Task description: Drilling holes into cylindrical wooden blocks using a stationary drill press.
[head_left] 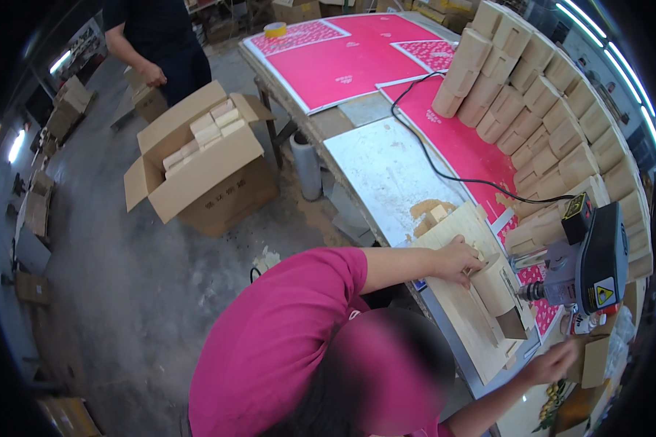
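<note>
My left hand (458,261) grips the end of a pale wooden block (501,285), its fingers curled against the block's near-left side. The block has a rounded face and lies on a wooden jig board (481,320). Close to the block's right side is the chuck of a drill press (533,291). My right hand (557,360) is lower right, below the drill press and beside a small carton (595,362). Its fingers are curled; what they hold, if anything, is hidden.
Similar wooden blocks (554,135) are stacked in a curved wall at the right. A black cable (455,178) crosses the table covered with pink sheets (342,62). On the floor stands an open carton (219,193) of wooden pieces. Another person (164,51) stands behind it.
</note>
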Available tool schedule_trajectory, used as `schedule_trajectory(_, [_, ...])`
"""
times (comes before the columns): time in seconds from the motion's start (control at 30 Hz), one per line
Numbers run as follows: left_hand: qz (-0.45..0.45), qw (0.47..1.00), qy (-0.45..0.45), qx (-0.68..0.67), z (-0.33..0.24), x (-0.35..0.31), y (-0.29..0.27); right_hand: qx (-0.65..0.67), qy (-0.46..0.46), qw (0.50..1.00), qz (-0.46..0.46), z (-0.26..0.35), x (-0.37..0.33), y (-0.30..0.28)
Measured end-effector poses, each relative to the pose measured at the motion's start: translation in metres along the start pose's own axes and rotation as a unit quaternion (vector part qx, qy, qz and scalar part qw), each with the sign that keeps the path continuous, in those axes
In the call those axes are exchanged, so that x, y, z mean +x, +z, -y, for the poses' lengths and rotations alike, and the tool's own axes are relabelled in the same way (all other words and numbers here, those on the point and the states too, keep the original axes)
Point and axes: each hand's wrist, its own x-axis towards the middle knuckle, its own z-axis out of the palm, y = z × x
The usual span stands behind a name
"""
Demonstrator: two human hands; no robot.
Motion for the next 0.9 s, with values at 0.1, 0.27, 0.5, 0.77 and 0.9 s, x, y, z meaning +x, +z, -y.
schedule_trajectory(0.1, [-0.019,1.0,0.01,0.003,-0.007,0.005,0.007,-0.052,0.04,0.998,0.024,0.027,0.081,0.002])
schedule_trajectory(0.27, [-0.027,0.999,0.026,-0.007,-0.018,0.023,0.036,-0.028,0.099,0.98,0.173,-0.112,0.179,0.019])
schedule_trajectory(0.5, [-0.03,0.999,0.027,0.003,-0.016,0.018,0.041,-0.039,0.054,0.981,0.181,-0.099,0.157,0.013])
schedule_trajectory(0.77, [-0.023,0.999,0.014,-0.03,-0.024,0.011,0.044,-0.16,0.005,0.977,0.142,-0.085,0.143,0.006])
schedule_trajectory(0.9, [-0.03,0.999,0.035,-0.01,-0.016,0.017,0.059,-0.095,0.111,0.974,0.172,-0.08,0.141,-0.009])
